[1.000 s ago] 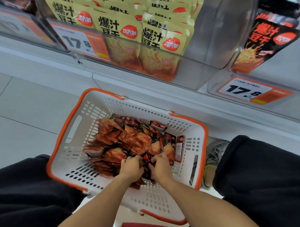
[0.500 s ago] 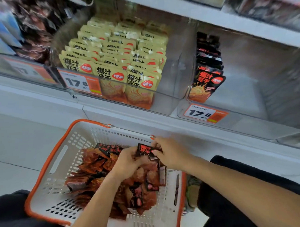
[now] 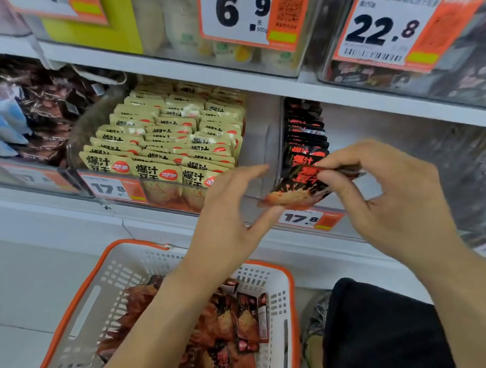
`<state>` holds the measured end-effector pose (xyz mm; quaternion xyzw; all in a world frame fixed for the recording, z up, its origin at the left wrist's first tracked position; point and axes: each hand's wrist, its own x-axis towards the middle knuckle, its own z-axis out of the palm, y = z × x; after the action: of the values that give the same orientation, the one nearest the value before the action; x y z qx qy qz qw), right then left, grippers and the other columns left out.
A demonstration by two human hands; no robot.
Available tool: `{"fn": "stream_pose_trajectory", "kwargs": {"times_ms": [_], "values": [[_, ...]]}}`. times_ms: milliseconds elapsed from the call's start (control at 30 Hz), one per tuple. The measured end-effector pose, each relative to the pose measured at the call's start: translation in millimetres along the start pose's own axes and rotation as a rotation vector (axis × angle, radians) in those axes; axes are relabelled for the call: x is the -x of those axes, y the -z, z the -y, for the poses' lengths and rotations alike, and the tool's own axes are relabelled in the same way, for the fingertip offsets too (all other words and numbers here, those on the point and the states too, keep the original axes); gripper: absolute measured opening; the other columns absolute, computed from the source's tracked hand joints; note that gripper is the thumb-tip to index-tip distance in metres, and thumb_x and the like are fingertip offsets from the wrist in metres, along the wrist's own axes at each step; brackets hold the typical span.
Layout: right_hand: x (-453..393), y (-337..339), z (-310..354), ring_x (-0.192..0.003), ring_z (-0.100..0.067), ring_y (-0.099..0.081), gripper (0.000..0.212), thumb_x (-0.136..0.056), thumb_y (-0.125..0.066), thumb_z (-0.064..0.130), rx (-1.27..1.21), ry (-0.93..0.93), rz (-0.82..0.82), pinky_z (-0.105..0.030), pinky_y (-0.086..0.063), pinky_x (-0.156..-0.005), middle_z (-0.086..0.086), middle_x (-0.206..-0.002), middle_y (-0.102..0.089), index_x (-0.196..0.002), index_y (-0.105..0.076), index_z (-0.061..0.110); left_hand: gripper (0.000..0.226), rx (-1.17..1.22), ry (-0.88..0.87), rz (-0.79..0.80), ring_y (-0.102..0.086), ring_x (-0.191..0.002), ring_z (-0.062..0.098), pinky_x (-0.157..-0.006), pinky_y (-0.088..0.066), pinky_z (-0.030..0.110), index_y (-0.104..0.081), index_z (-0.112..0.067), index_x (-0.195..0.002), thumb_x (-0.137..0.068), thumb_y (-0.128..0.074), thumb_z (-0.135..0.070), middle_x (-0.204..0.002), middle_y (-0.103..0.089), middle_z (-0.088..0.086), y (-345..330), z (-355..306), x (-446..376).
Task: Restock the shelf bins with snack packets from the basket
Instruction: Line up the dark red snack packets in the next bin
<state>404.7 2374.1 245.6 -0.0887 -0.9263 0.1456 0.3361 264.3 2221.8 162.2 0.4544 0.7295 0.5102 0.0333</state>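
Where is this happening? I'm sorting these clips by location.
Most likely a shop's snack aisle: price tags on clear shelf bins packed with yellow packets, and a shopping basket of black packets below the hands.

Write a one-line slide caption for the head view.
Both hands hold a black snack packet before its bin.
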Motion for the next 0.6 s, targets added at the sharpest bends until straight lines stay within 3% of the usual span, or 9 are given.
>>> {"fn": "stream_pose_trajectory", "kwargs": {"times_ms": [133, 333, 433, 600], "values": [[-9, 1, -37, -0.081, 0.013, -0.059, 0.016, -0.090, -0.071, 0.010, -0.116, -0.229, -0.064, -0.001, -0.041, -0.079, 0.025, -0.086, -0.061, -0.094, -0.064, 0.025, 0.056, -0.094, -0.007, 0.075, -0.039, -0.134, 0.007, -0.109, -0.028, 0.015, -0.038, -0.026, -0.148, -0.097, -0.059, -0.034, -0.143, -0.043, -0.011, -26, 6, -3], [-13, -39, -82, -0.075, 0.012, -0.058, 0.008, -0.089, -0.074, 0.011, -0.127, -0.339, 0.121, -0.002, -0.041, -0.073, 0.022, -0.081, -0.063, -0.089, -0.069, 0.018, 0.063, -0.162, 0.023, 0.028, -0.026, -0.141, 0.001, -0.114, -0.015, 0.010, -0.028, -0.020, -0.155, -0.098, -0.053, -0.033, -0.154, -0.032, -0.007, -57, 11, 11], [-13, -53, -94, -0.076, 0.010, -0.059, 0.008, -0.087, -0.075, 0.015, -0.065, -0.324, 0.137, -0.002, -0.039, -0.074, 0.020, -0.081, -0.063, -0.088, -0.070, 0.021, 0.063, -0.170, 0.010, 0.019, -0.029, -0.144, 0.007, -0.117, -0.018, 0.015, -0.031, -0.017, -0.154, -0.097, -0.054, -0.029, -0.155, -0.035, -0.003, -60, 15, 12], [-12, -67, -99, -0.096, -0.018, -0.052, 0.010, -0.080, -0.080, 0.014, 0.046, -0.256, 0.089, -0.025, -0.040, -0.087, 0.003, -0.091, -0.058, -0.087, -0.074, 0.017, 0.060, -0.163, -0.016, 0.004, -0.026, -0.144, 0.003, -0.117, -0.018, 0.016, -0.035, -0.013, -0.152, -0.096, -0.055, -0.022, -0.155, -0.035, -0.003, -61, 16, 11]]}}
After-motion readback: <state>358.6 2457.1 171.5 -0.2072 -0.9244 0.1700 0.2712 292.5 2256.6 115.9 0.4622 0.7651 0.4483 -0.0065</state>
